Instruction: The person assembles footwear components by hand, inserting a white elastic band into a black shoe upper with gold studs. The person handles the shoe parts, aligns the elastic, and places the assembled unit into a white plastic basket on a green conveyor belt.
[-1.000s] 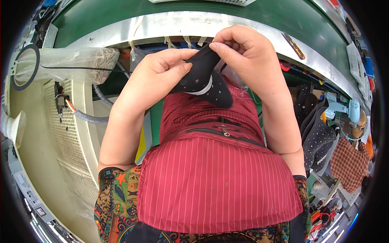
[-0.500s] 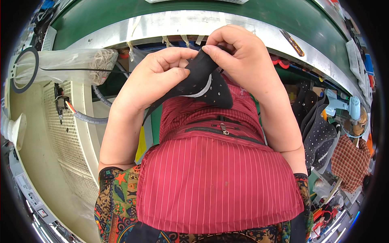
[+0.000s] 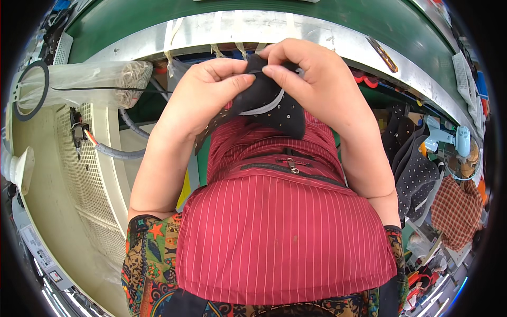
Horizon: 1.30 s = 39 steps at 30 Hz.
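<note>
Both hands meet in front of my chest over a small black fabric piece (image 3: 277, 108) dotted with tiny studs and crossed by a pale curved band. My left hand (image 3: 203, 98) pinches its left edge between thumb and fingers. My right hand (image 3: 309, 74) grips the top of the piece from the right, fingers curled over it. The lower end of the fabric hangs down against my red striped apron (image 3: 285, 222).
A metal-edged green conveyor table (image 3: 222, 29) curves across the top. A clear plastic bag on a ring (image 3: 79, 84) hangs at the left above a cream perforated machine panel (image 3: 84, 179). More dark studded fabric pieces (image 3: 414, 169) and a checked cloth (image 3: 454, 211) lie at the right.
The hands have lifted the black piece slightly and drawn closer together over its top; the fabric is more bunched between the fingers than a second ago.
</note>
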Motion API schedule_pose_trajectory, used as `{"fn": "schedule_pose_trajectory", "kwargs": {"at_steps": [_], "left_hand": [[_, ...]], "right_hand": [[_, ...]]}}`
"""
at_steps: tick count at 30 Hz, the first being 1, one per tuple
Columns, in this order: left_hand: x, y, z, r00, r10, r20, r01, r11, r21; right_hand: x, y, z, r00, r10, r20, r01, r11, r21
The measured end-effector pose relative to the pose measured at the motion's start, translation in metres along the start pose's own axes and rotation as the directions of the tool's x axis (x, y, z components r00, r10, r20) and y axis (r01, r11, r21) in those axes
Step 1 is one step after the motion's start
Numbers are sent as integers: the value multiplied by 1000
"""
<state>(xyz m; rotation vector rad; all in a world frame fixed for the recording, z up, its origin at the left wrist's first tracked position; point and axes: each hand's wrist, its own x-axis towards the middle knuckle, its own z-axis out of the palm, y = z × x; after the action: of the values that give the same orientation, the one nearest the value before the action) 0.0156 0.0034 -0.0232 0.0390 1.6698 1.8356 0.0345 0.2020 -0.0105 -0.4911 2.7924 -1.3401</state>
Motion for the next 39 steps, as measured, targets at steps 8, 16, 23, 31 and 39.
{"fn": "schedule_pose_trajectory", "kwargs": {"at_steps": [8,16,23,31,39], "left_hand": [[2,2,5,1000,7,-6,-7,1000,27],[0,4,9,1000,17,2,-17,996,90],[3,-8,13,995,72,-71,-70,997,26],[6,-20,0,965,150,-217,-126,985,121],[18,-8,3,945,317,-87,-304,944,129]], "right_hand": [[7,13,7,969,-182,-170,186,983,8],[8,8,9,990,-61,-127,56,998,-43],[6,11,13,996,-31,-87,34,999,30],[2,61,-44,915,338,-222,-298,935,194],[-49,216,-106,822,321,-470,-563,583,-586]]}}
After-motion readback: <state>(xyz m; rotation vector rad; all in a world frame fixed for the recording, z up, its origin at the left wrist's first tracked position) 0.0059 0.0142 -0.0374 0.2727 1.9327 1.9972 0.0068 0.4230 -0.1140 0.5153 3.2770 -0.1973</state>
